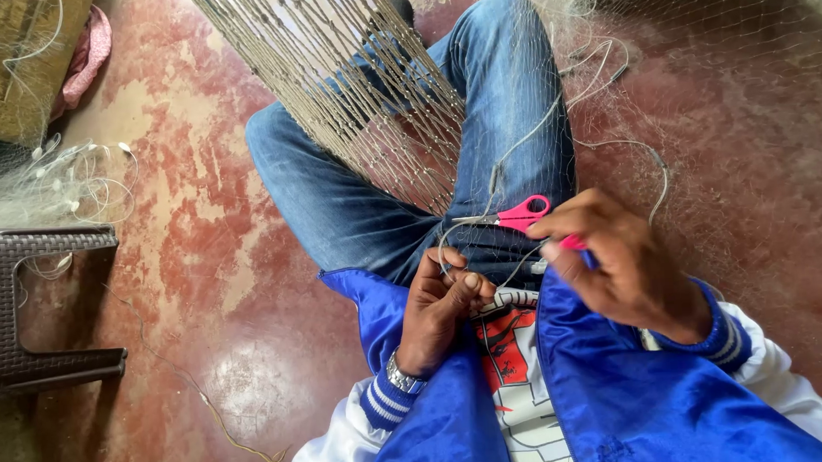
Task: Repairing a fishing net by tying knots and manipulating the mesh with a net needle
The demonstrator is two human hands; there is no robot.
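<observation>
Right hand (622, 256) is gripping pink scissors (522, 214), blades poking out toward 9 o'clock of that grip. Left hand (442, 305) is pinching the net's line (449, 233) over the lap, fingers clenched.

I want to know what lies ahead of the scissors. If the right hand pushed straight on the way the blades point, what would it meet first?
The right hand aims the pink scissors leftward. First in line looks like the thin cord looping at the tips, then the jeans; depth is unclear.
</observation>
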